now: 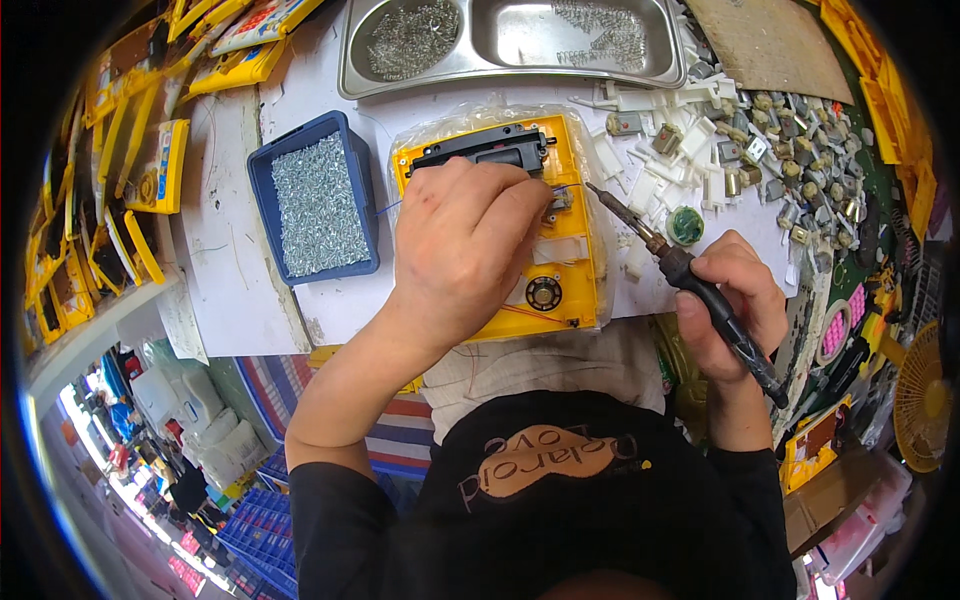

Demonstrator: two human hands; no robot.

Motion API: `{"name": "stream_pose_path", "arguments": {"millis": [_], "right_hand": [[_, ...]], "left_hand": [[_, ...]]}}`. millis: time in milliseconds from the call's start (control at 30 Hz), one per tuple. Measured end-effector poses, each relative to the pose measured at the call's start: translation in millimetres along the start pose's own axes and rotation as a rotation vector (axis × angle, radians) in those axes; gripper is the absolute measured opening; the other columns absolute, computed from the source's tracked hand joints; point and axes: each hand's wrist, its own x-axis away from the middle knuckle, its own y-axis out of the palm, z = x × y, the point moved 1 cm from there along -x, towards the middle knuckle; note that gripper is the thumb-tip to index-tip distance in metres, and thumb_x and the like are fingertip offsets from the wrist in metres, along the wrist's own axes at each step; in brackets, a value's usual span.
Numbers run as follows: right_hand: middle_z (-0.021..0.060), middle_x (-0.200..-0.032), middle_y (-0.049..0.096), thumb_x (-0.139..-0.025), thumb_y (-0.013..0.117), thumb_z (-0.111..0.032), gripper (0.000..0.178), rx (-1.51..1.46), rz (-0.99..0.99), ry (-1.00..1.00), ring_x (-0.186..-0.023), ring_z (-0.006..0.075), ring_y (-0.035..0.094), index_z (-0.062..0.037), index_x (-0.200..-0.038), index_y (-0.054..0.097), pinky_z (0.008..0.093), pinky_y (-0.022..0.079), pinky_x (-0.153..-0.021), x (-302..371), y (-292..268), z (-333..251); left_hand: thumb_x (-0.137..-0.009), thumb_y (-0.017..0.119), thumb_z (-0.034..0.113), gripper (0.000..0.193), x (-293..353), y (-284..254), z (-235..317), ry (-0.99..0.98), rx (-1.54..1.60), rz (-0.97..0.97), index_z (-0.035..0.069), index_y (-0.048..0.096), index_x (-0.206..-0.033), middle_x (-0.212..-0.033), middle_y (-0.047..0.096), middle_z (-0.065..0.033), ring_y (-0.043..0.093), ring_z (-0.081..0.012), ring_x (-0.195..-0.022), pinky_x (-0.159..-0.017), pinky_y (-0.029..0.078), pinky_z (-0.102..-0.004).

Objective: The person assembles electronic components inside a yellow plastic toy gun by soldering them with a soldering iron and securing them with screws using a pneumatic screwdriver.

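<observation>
A yellow plastic casing (497, 322) lies on clear plastic wrap in front of me. It holds a black part (490, 150) along its far edge, a small round speaker (544, 293) and a small metal motor (562, 200). Over the casing, my left hand (465, 235) has its fingers pinched on a thin blue wire (570, 185) beside the motor; the fingertips are partly hidden. My right hand (735, 295) grips a soldering iron (700, 283) by its dark handle. The iron's tip points up and left, just right of the motor, apart from it.
A blue bin of screws (259, 215) stands left of the casing. Beyond it is a metal tray (515, 82) with springs. White plastic parts (690, 150) and small motors (790, 150) heap at the right, by a small round green container (685, 226). Yellow casings (150, 170) stack far left.
</observation>
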Motion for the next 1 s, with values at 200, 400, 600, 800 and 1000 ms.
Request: {"name": "stream_pose_path", "arguments": {"millis": [200, 400, 600, 800, 1000], "right_hand": [[0.0082, -0.074, 0.062, -0.082, 0.077, -0.003, 0.028, -0.016, 0.047, 0.009, -0.061, 0.0172, 0.055, 0.0006, -0.105, 0.063, 0.0279, 0.041, -0.056, 0.8, 0.8, 1.9], [0.0087, -0.075, 0.063, -0.081, 0.078, -0.004, 0.029, -0.001, -0.023, -0.017, -0.06, 0.0186, 0.056, 0.0007, -0.105, 0.062, 0.0291, 0.042, -0.055, 2.2, 2.2, 0.0], [0.0089, -0.074, 0.063, -0.079, 0.078, -0.004, 0.03, 0.003, -0.021, -0.015, -0.06, 0.0191, 0.056, 0.0006, -0.104, 0.062, 0.0295, 0.042, -0.055, 5.5, 0.0, -3.4], [0.0092, -0.074, 0.063, -0.079, 0.078, -0.004, 0.03, 0.029, -0.053, -0.005, -0.06, 0.0196, 0.057, 0.0006, -0.104, 0.062, 0.0293, 0.043, -0.055, 4.7, 0.1, -5.4], [0.0093, -0.073, 0.063, -0.079, 0.078, -0.003, 0.03, 0.016, -0.038, -0.014, -0.059, 0.0199, 0.056, 0.0007, -0.104, 0.062, 0.0296, 0.042, -0.054, 5.1, 2.3, -4.0]], "left_hand": [[-0.074, 0.077, -0.003, 0.028, 5.6, -1.6, 3.5, -0.027, -0.017, -0.043, 0.005, 0.068, -0.099, -0.093, 0.067, -0.0071, 0.062, -0.0253, -0.083, -0.076, 0.045, -0.0354], [-0.075, 0.077, -0.001, 0.027, 10.1, 1.5, 6.5, -0.032, -0.05, -0.047, 0.007, 0.067, -0.099, -0.093, 0.066, -0.0062, 0.061, -0.0243, -0.084, -0.081, 0.043, -0.0369], [-0.075, 0.077, -0.001, 0.026, 12.5, 1.7, 5.6, -0.022, -0.05, -0.046, 0.007, 0.067, -0.098, -0.092, 0.065, -0.0058, 0.061, -0.024, -0.083, -0.083, 0.041, -0.0372], [-0.075, 0.077, -0.001, 0.026, 12.4, 2.7, 4.6, -0.013, -0.046, -0.022, 0.006, 0.067, -0.098, -0.092, 0.065, -0.0059, 0.06, -0.0237, -0.083, -0.082, 0.041, -0.0367], [-0.076, 0.077, -0.001, 0.026, 12.8, 3.5, 3.8, -0.011, -0.046, -0.01, 0.006, 0.067, -0.099, -0.092, 0.065, -0.0059, 0.061, -0.0233, -0.083, -0.082, 0.041, -0.0364]]}}
